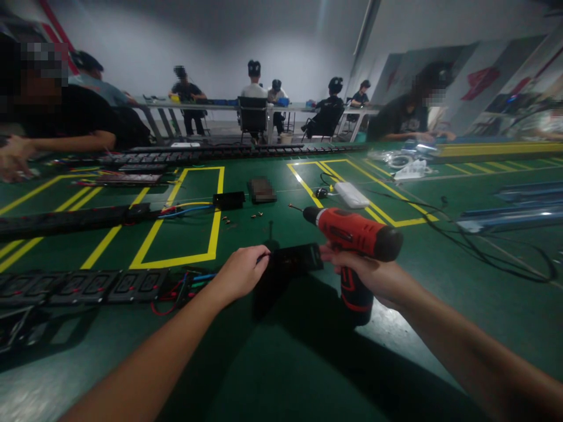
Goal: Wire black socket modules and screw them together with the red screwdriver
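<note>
In the middle of the table a dark rectangular part (295,258) spans the gap between my two hands. My left hand (244,271) is closed, thumb and fingers pinching its left end. My right hand (352,264) grips a red and black cordless drill (352,231), whose bit points left and slightly up. The fingertips of that same hand reach the part's right end. Several small brass-coloured screws (254,217) lie on the green tabletop beyond my hands. Behind them sit a small black box (229,200) with blue and yellow wires and a dark block (261,190).
Black socket strips (88,286) with loose wires lie to the left. A white power-bank-like box (352,195) and a dark cable (492,234) are at the right. Blue metal profiles (505,218) lie farther right. Co-workers sit across the table and at the back.
</note>
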{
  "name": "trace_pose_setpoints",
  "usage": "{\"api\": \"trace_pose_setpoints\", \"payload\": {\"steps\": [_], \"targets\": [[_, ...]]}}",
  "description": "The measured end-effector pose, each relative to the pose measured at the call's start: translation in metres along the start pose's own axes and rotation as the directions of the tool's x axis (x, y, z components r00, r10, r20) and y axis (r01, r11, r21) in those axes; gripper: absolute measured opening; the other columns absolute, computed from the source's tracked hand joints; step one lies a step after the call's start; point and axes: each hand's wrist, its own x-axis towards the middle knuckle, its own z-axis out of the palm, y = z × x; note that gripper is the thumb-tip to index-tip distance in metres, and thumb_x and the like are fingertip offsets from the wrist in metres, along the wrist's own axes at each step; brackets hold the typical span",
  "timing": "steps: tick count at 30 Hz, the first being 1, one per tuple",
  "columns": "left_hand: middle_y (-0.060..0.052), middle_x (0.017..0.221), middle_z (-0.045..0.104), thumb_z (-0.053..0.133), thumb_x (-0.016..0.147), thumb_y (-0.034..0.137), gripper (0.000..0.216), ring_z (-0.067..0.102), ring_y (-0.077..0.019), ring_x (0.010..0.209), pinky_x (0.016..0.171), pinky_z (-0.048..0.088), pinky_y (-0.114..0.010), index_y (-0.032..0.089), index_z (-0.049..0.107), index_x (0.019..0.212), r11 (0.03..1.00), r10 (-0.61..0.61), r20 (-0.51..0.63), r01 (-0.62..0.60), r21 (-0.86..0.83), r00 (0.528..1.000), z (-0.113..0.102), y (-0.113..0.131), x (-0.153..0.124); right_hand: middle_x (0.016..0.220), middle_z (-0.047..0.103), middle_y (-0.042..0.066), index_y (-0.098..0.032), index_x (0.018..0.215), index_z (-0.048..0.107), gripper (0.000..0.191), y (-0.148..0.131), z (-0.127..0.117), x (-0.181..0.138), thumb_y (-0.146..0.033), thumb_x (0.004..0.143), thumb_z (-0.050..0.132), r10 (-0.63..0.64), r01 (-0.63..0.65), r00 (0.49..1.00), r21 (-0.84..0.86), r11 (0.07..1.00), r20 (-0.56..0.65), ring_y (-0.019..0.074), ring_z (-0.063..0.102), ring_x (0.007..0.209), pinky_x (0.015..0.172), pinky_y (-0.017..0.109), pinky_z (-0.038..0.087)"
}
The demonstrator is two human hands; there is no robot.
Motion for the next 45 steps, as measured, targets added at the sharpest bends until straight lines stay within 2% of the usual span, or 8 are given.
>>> {"api": "trace_pose_setpoints", "payload": {"steps": [14,20,24,28,32,36,39,45], "targets": [[0.002,0.079,0.069,0.056,0.087,0.016,0.025,0.065,-0.0155,0.071,0.065,0.046,-0.026,0.023,0.057,0.111,0.976,-0.030,-0.206,-0.016,-0.218,0.978,0.013,-0.009,-0.001,0.105,0.076,0.005,-0.024,0.098,0.073,0.033,0.004,-0.006,-0.001,-0.027,0.066,0.074,-0.044,0.042,0.996,0.030,0.999,0.073,0.0298,0.066,0.107,0.099,0.048,0.047],[-0.002,0.103,0.070,0.050,0.087,0.008,0.038,0.065,-0.0181,0.092,0.084,0.048,-0.032,0.028,0.062,0.117,0.970,0.217,-0.112,-0.227,-0.090,0.970,0.012,-0.012,-0.002,0.104,0.076,0.006,-0.023,0.097,0.074,0.032,0.005,-0.008,0.001,-0.029,0.065,0.074,-0.027,0.023,0.998,0.063,0.998,0.059,0.0282,0.067,0.104,0.093,0.044,0.050],[-0.002,0.101,0.069,0.049,0.086,0.007,0.033,0.064,-0.0188,0.094,0.087,0.048,-0.034,0.025,0.067,0.107,0.981,0.169,-0.081,-0.175,-0.080,0.982,0.011,-0.010,-0.002,0.101,0.076,0.006,-0.022,0.095,0.074,0.032,0.002,-0.006,0.003,-0.032,0.064,0.073,-0.008,0.005,0.999,0.070,0.998,0.036,0.0249,0.068,0.092,0.083,0.040,0.053],[-0.001,0.104,0.067,0.044,0.091,0.014,0.032,0.063,-0.0200,0.097,0.087,0.048,-0.034,0.029,0.065,0.110,0.994,0.098,-0.058,-0.100,-0.031,0.993,0.013,0.001,-0.005,0.101,0.076,0.007,-0.021,0.093,0.074,0.031,0.001,-0.006,0.005,-0.030,0.063,0.073,0.021,-0.022,0.999,0.062,0.998,0.027,0.0244,0.067,0.087,0.081,0.040,0.052],[-0.003,0.102,0.068,0.038,0.095,0.023,0.044,0.066,-0.0223,0.092,0.080,0.049,-0.036,0.032,0.045,0.138,1.000,-0.021,-0.053,0.022,0.022,0.998,0.018,0.010,-0.011,0.100,0.076,0.007,-0.022,0.091,0.074,0.028,0.002,-0.007,0.006,-0.029,0.065,0.072,0.008,-0.011,0.999,0.076,0.997,0.033,0.0281,0.068,0.095,0.083,0.043,0.052],[-0.012,0.119,0.066,0.045,0.092,0.060,0.075,0.064,-0.0305,0.103,0.087,0.049,-0.044,0.024,0.024,0.154,0.993,-0.020,-0.036,0.024,0.111,0.999,0.024,0.013,-0.011,0.096,0.077,0.006,-0.022,0.089,0.074,0.026,0.003,-0.006,0.005,-0.029,0.065,0.072,-0.001,0.000,1.000,0.074,0.997,0.020,0.0262,0.069,0.090,0.085,0.043,0.052],[-0.015,0.127,0.063,0.050,0.081,0.077,0.092,0.061,-0.0332,0.109,0.091,0.049,-0.047,0.021,0.032,0.152,0.991,-0.007,-0.022,0.010,0.136,1.000,0.025,0.013,-0.007,0.097,0.077,0.006,-0.021,0.094,0.074,0.030,0.005,-0.006,0.004,-0.029,0.065,0.073,-0.004,0.001,1.000,0.074,0.997,0.031,0.0262,0.069,0.093,0.084,0.041,0.053],[-0.011,0.122,0.065,0.056,0.083,0.070,0.072,0.063,-0.0291,0.107,0.088,0.051,-0.040,0.022,0.050,0.136,0.979,0.024,-0.059,-0.012,0.206,0.998,0.022,0.011,0.001,0.104,0.076,0.008,-0.021,0.096,0.074,0.031,0.008,-0.007,0.007,-0.029,0.066,0.074,-0.016,0.013,0.999,0.080,0.997,0.047,0.0290,0.068,0.103,0.085,0.041,0.052]]}}
